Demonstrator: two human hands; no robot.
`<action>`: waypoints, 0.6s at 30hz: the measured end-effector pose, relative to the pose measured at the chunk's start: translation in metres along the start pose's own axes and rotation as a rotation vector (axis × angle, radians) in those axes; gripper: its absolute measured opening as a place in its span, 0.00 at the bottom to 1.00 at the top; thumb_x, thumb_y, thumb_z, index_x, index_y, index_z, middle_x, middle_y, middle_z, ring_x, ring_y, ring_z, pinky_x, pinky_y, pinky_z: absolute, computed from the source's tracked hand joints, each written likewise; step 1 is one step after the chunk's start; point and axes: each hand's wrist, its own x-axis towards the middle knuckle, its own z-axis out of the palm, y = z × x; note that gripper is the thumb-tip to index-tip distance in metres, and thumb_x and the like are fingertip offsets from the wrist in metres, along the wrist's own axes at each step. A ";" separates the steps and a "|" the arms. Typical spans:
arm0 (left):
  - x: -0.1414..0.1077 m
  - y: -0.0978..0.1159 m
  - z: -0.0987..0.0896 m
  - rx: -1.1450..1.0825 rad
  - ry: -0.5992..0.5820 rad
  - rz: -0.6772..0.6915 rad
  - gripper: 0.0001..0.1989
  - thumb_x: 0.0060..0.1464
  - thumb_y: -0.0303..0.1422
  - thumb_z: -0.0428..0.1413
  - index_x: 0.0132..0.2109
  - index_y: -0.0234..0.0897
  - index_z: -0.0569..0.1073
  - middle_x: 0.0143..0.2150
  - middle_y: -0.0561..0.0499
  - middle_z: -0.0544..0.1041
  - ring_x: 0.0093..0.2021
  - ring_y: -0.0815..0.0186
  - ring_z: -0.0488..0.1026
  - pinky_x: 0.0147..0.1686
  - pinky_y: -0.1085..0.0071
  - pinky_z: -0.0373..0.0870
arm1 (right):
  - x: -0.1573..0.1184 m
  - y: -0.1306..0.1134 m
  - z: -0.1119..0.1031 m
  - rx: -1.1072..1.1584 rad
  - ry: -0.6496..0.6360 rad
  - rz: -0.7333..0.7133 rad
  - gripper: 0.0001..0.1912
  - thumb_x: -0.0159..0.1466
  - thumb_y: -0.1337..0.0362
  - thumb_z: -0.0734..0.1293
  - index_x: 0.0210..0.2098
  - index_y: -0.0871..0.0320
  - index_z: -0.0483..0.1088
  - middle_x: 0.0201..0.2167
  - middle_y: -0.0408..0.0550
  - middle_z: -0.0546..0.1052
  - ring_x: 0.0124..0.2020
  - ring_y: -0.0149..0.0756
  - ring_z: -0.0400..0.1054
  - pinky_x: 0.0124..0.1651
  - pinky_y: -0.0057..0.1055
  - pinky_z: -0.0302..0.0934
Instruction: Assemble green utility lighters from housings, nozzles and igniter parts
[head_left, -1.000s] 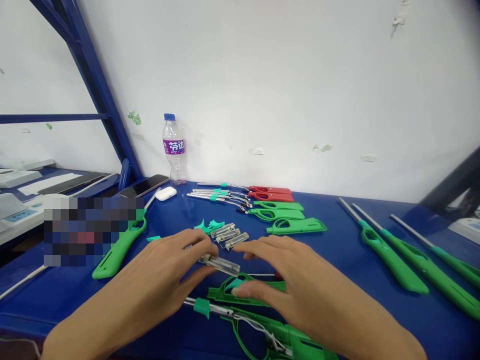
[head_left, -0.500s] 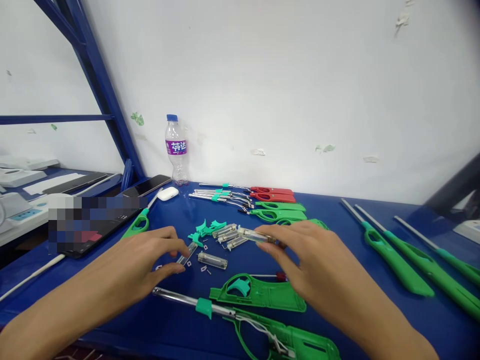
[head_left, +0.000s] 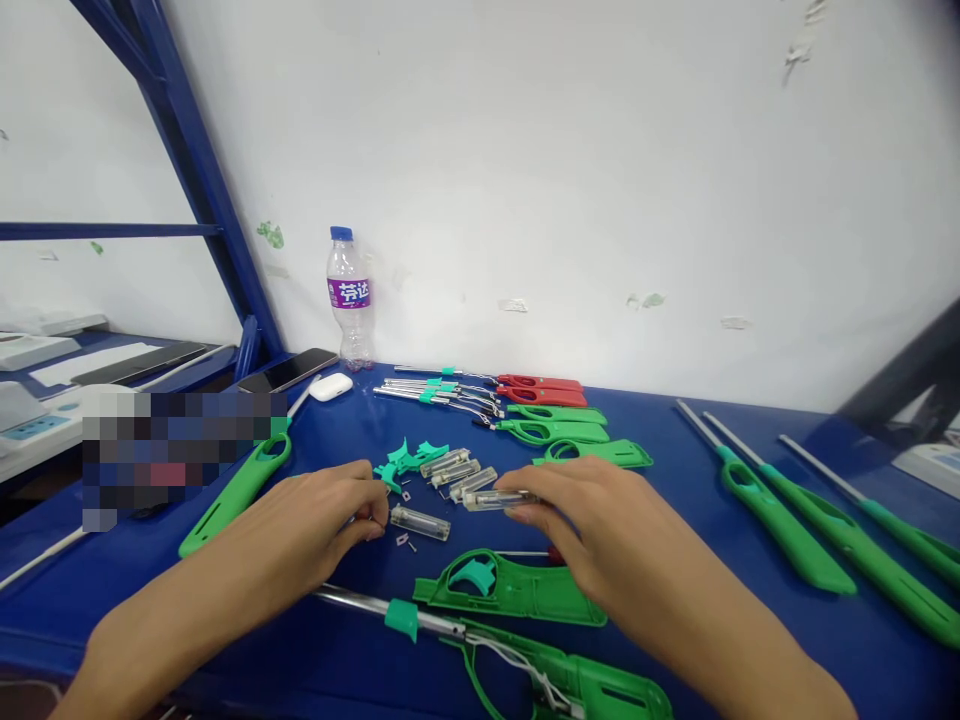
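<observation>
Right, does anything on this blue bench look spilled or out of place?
Nothing looks spilled. At back left, the clear plastic bottle with purple label and small white rounded case seem out of place: everyday belongings beside silver metal tubes.

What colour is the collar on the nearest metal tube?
The collar is teal-green; the head view shows it best.
</observation>
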 end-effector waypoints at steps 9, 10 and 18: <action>0.007 0.022 -0.004 -0.108 0.207 -0.073 0.14 0.73 0.45 0.54 0.43 0.45 0.80 0.36 0.53 0.83 0.30 0.61 0.74 0.32 0.67 0.64 | -0.002 -0.005 -0.001 0.020 0.060 -0.002 0.10 0.76 0.65 0.68 0.52 0.47 0.81 0.49 0.45 0.87 0.52 0.56 0.83 0.50 0.55 0.76; 0.008 0.026 -0.005 -0.163 0.241 -0.083 0.15 0.72 0.47 0.55 0.43 0.46 0.81 0.36 0.53 0.83 0.29 0.62 0.74 0.31 0.68 0.65 | -0.003 -0.005 -0.001 0.017 0.071 0.000 0.10 0.76 0.65 0.68 0.52 0.47 0.81 0.49 0.45 0.87 0.51 0.55 0.83 0.50 0.54 0.76; 0.011 0.063 -0.006 -0.648 0.316 -0.136 0.11 0.62 0.45 0.65 0.39 0.43 0.86 0.24 0.55 0.78 0.18 0.68 0.64 0.17 0.73 0.58 | -0.005 -0.016 -0.012 0.159 0.143 -0.090 0.05 0.78 0.63 0.67 0.47 0.48 0.77 0.47 0.39 0.83 0.45 0.41 0.80 0.49 0.44 0.74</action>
